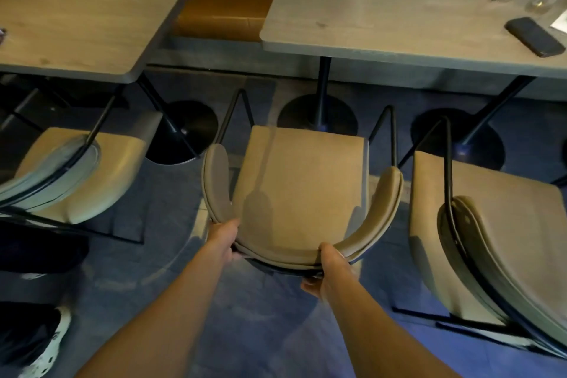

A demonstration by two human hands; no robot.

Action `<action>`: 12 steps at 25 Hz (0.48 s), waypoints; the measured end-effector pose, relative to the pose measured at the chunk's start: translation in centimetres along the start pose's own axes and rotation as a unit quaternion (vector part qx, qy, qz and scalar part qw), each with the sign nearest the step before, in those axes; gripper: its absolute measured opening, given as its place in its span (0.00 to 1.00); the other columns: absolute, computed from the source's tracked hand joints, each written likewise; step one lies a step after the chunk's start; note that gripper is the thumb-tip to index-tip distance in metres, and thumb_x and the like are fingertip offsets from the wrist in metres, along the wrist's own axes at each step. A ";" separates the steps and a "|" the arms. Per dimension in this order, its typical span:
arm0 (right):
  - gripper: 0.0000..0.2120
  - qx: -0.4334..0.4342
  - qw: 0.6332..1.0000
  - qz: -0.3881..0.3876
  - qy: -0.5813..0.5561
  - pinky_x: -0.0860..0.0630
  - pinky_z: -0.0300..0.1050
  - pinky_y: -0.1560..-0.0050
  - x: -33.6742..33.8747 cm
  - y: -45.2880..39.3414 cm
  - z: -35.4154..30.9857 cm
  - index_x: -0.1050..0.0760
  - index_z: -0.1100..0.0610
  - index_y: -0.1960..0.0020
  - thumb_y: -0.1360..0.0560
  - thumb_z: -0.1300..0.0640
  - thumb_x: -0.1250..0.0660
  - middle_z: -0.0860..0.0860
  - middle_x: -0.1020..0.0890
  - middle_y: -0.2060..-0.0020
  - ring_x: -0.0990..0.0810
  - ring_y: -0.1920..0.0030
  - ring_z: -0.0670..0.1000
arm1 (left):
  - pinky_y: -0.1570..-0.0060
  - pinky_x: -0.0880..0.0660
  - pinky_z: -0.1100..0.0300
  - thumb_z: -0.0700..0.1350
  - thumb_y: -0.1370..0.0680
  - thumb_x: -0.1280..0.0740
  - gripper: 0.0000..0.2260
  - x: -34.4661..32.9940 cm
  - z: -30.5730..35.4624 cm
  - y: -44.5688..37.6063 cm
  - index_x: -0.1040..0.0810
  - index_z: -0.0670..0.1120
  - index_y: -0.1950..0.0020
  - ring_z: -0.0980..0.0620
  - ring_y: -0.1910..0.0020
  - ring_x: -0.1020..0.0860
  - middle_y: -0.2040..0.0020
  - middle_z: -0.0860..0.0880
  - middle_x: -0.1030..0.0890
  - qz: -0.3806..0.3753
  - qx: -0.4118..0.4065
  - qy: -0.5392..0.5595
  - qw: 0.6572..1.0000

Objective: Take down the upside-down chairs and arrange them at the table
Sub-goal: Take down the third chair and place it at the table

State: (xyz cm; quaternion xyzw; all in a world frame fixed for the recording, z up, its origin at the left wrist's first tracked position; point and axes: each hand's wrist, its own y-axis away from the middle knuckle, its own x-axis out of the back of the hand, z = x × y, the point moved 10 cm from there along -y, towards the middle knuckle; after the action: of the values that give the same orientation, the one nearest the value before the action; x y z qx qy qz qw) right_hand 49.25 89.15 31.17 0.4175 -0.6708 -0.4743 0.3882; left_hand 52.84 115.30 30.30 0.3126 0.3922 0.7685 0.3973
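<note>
Tan chair (302, 187) backrest gripped by both hands (221, 239).

We record a tan padded upright chair (302, 181) on black metal legs, a grey wood-grain right table (383, 6), a brown wood-grain left table (79, 15), an orange-brown bench seat (227, 0), a black flat phone (535, 36), blue-grey flooring (270, 331)
</note>
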 end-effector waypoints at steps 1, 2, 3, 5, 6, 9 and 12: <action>0.23 -0.007 1.000 0.009 -0.003 0.19 0.63 0.48 0.2 -0.1 0.1 0.36 0.59 0.31 0.23 0.54 0.35 0.61 0.23 0.56 0.20 0.62 0.61 | 0.74 0.20 0.47 0.44 0.21 0.34 0.19 -0.1 -0.1 -0.1 0.30 0.44 0.31 0.39 0.43 0.22 0.36 0.40 0.23 0.000 0.003 -0.007 1.000; 0.23 -0.011 1.000 0.016 -0.004 0.18 0.62 0.50 0.3 -0.2 0.1 0.36 0.59 0.31 0.23 0.54 0.34 0.60 0.24 0.58 0.20 0.63 0.60 | 0.73 0.21 0.49 0.45 0.21 0.34 0.19 -0.1 -0.2 -0.2 0.30 0.43 0.31 0.39 0.43 0.22 0.36 0.40 0.23 0.004 0.005 -0.008 1.000; 0.23 -0.012 1.000 0.018 -0.003 0.18 0.60 0.53 0.3 -0.2 0.1 0.36 0.59 0.32 0.23 0.54 0.34 0.60 0.24 0.58 0.20 0.62 0.60 | 0.73 0.21 0.49 0.44 0.20 0.34 0.19 0.1 -0.4 -0.4 0.31 0.43 0.31 0.39 0.43 0.22 0.36 0.40 0.23 0.010 0.007 -0.001 1.000; 0.24 -0.015 1.000 0.018 -0.018 0.18 0.58 0.59 0.3 -0.3 0.1 0.36 0.58 0.32 0.24 0.54 0.33 0.59 0.25 0.58 0.20 0.60 0.61 | 0.70 0.21 0.47 0.44 0.20 0.35 0.20 0.1 -0.4 -0.5 0.33 0.45 0.29 0.38 0.41 0.23 0.36 0.39 0.24 0.017 0.010 0.008 1.000; 0.25 -0.020 0.999 0.021 -0.027 0.19 0.57 0.62 0.3 -0.3 0.2 0.36 0.58 0.31 0.25 0.55 0.32 0.58 0.26 0.59 0.20 0.59 0.61 | 0.69 0.21 0.45 0.44 0.20 0.35 0.20 0.1 -0.4 -0.4 0.33 0.45 0.29 0.37 0.41 0.23 0.36 0.39 0.24 0.020 0.013 0.008 1.000; 0.28 -0.022 0.998 0.034 -0.047 0.23 0.52 0.72 0.2 -0.3 0.1 0.37 0.58 0.29 0.26 0.57 0.31 0.57 0.28 0.61 0.23 0.63 0.60 | 0.69 0.21 0.45 0.44 0.20 0.35 0.21 0.3 -0.5 -0.4 0.34 0.45 0.29 0.38 0.41 0.23 0.36 0.39 0.23 0.031 0.019 0.012 0.999; 0.29 -0.026 0.997 0.050 -0.059 0.22 0.53 0.71 0.4 -0.1 0.2 0.38 0.57 0.30 0.27 0.59 0.31 0.57 0.30 0.61 0.25 0.65 0.59 | 0.71 0.22 0.48 0.44 0.21 0.34 0.21 0.3 -0.5 -0.2 0.33 0.45 0.29 0.39 0.41 0.22 0.36 0.40 0.23 0.037 0.022 0.002 0.999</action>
State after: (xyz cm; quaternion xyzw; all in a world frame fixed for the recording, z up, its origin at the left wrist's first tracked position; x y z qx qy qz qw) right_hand 48.94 88.81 31.07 0.3441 -0.6999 -0.4958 0.3820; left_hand 52.40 115.41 29.98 0.3342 0.3975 0.7745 0.3611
